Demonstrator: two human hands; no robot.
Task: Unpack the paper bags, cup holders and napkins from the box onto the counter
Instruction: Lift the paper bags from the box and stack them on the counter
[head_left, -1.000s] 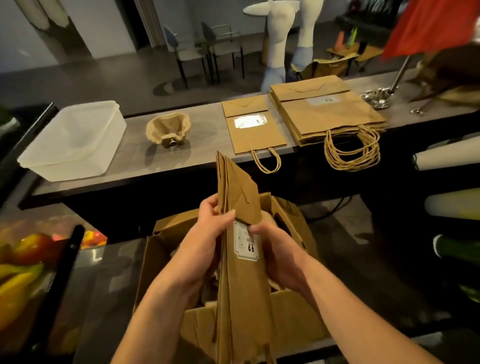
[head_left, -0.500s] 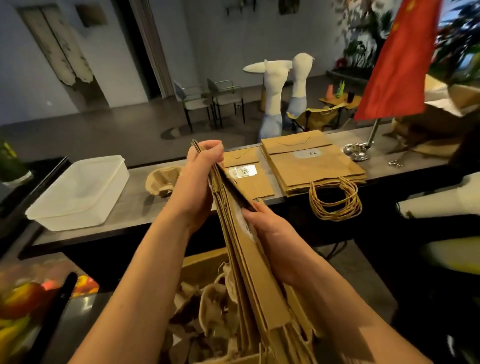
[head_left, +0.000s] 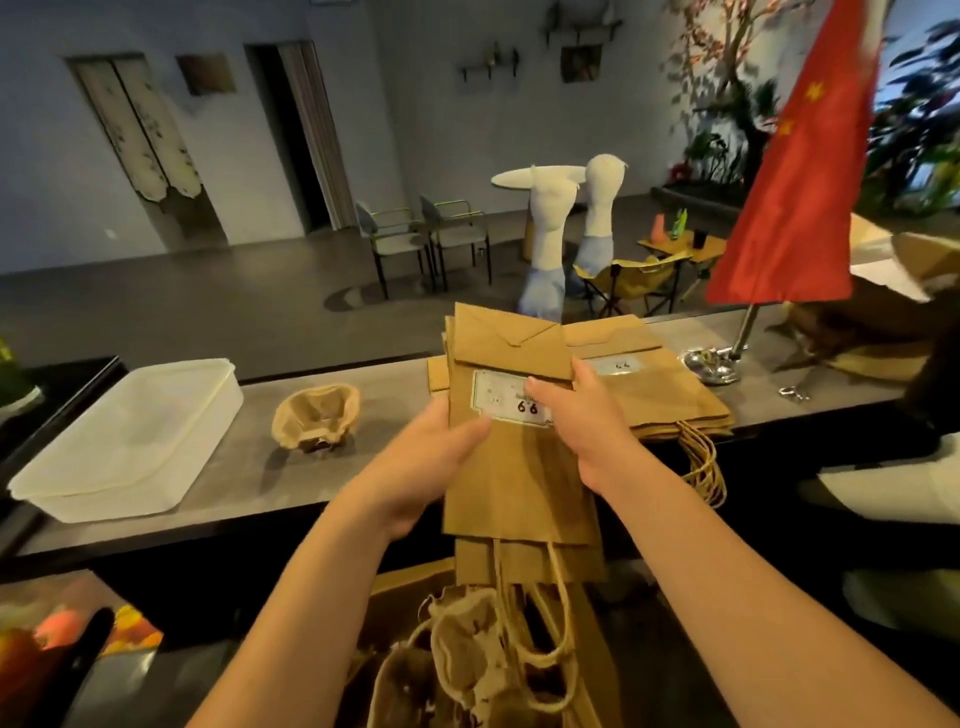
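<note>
Both hands, left (head_left: 434, 457) and right (head_left: 582, 421), clamp a bag stack (head_left: 511, 467) above the grey counter (head_left: 244, 467) (tub (head_left: 130, 441) far left), dim room behind.

On the tabletop (head_left: 244, 457), a tub (head_left: 130, 436) lies far left, a cup holder (head_left: 317, 418) right of it, a bag stack (head_left: 670, 389) further right, a flag stand (head_left: 714, 364) beyond. Held bags (head_left: 519, 467) hang before the stack, over the box (head_left: 400, 587) below.

There's a white plastic tub (head_left: 124, 431) on the left. Red flag (head_left: 795, 171) on a chrome stand (head_left: 714, 364) right, two chairs (head_left: 426, 244) behind.
</note>
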